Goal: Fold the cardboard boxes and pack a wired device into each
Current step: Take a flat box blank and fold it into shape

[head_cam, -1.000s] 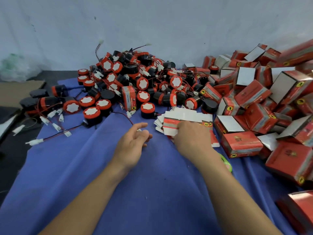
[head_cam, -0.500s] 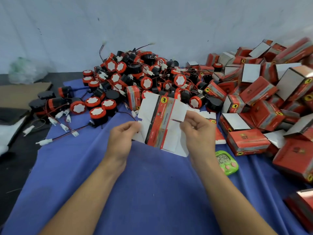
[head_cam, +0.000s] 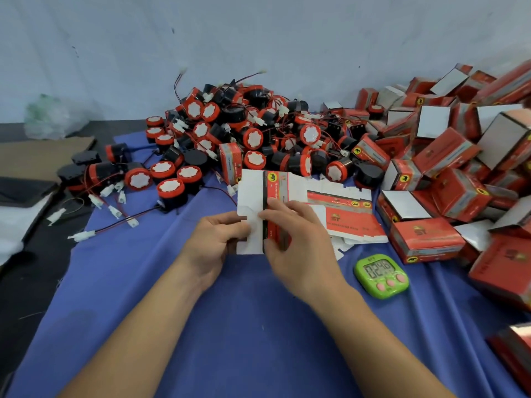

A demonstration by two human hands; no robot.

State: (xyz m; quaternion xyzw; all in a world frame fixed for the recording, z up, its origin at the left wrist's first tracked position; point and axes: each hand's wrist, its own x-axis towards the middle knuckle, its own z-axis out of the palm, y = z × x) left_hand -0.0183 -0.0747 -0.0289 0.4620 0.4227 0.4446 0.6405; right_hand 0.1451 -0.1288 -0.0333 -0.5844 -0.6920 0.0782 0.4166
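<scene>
Blue cloth (head_cam: 230, 326) covers the work surface, backed by a pale wall (head_cam: 258, 38), and from the head camera the whole job is laid out at once. At the far middle sits the pile of wired devices (head_cam: 253, 133), red-and-black drums with white faces and thin leads trailing onto the cloth. To the right the heap of folded boxes (head_cam: 448, 156) climbs toward the wall, and a green timer (head_cam: 380, 275) lies on the cloth just in front of it. The person holds a flat carton (head_cam: 253, 193) in the centre, close in front of the stack of unfolded cartons (head_cam: 344, 214). The left hand (head_cam: 212, 248) pinches its white flap side between thumb and fingers, and the right hand (head_cam: 298, 254) is curled over the red printed panel beside the dark crease line — both grasp the same carton. It looks like the opening stage of forming a box: nothing is squared yet and no device is picked. To do it well, I'd press the two sides toward each other so the sleeve pops open along its scored creases — not across a panel. I'd then tuck the bottom flaps fully home before reaching for a device, and coil the lead inside so the lid closes flat.
</scene>
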